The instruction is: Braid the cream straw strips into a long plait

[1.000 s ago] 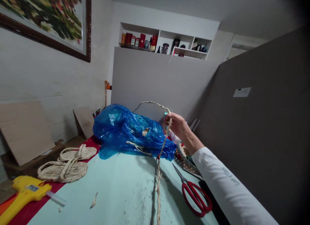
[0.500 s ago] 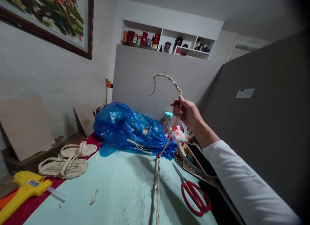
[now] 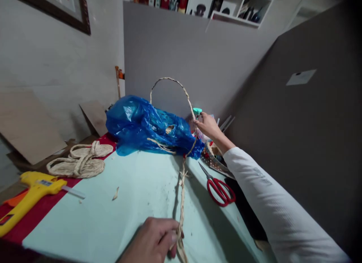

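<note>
A pale twisted straw cord (image 3: 182, 197) runs up the middle of the view, stretched between my two hands. Near the front edge, my left hand (image 3: 157, 238) pinches its lower part between thumb and fingers. Farther away and higher, my right hand (image 3: 207, 125) is closed on the cord's upper part. Beyond that grip the free end arches up and to the left, its tip falling in front of the blue bag. A small red bit (image 3: 184, 156) marks the cord midway, with frayed fibres sticking out below it. Red-handled scissors (image 3: 219, 189) lie to the right of the cord.
A blue plastic bag (image 3: 141, 123) covers the table's far side, loose straw strands at its front. At left are a woven straw sole (image 3: 77, 166) and a yellow glue gun (image 3: 39, 189). Behind my right forearm sits a basket (image 3: 212, 151). Grey panels (image 3: 181, 48) stand behind.
My left hand has come into view, gripping the cord's lower part. My right hand has moved slightly lower, and more cord now arches beyond it. The view has tilted down.
</note>
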Available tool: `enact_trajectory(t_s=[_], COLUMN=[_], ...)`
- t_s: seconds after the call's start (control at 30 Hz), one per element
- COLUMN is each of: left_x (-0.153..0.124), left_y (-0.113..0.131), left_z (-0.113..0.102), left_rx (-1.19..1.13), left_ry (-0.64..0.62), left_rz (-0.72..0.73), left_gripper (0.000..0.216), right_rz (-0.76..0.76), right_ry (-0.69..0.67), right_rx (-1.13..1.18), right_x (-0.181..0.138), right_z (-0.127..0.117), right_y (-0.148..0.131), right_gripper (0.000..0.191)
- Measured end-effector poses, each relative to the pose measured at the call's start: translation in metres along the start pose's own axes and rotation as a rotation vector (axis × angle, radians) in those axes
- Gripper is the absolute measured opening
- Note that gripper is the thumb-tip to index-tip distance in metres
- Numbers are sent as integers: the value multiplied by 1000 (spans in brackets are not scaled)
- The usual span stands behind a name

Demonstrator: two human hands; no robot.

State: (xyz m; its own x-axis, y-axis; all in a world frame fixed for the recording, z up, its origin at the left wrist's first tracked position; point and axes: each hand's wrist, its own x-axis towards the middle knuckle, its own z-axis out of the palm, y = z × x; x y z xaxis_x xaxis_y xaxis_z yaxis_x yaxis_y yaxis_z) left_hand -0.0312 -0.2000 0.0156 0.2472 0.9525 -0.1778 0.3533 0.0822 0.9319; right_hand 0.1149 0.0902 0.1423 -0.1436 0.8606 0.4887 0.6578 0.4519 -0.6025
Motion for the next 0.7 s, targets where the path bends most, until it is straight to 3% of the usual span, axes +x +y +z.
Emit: enact_trajectory(t_s=[0.1, 0.17, 0.27, 0.4, 0.53, 0.7], left_x=[-2, -4, -6, -8, -11, -18], left_y=[2, 1, -2, -1, 2, 0], left_z=[-4, -7, -10, -3, 9, 14], left_rx=[-35, -81, -190, -366, -443, -304], left_ry=[-14, -17, -39, -9, 22, 138], left_rz=[53, 99, 107, 88, 113, 143], left_gripper=[30, 28, 24, 21, 19, 20], right_rz=[-25, -78, 77, 258, 414, 279], right_ry=[-55, -195, -485, -667, -652, -615], right_rx=[-18, 98, 405, 530, 801, 688], right_x=[-53, -101, -183, -272, -308, -311], right_z=[-4, -10, -18, -16, -3, 6], right_y=[5, 4, -5, -29, -44, -42], right_gripper=[33, 27, 21, 25, 26, 32])
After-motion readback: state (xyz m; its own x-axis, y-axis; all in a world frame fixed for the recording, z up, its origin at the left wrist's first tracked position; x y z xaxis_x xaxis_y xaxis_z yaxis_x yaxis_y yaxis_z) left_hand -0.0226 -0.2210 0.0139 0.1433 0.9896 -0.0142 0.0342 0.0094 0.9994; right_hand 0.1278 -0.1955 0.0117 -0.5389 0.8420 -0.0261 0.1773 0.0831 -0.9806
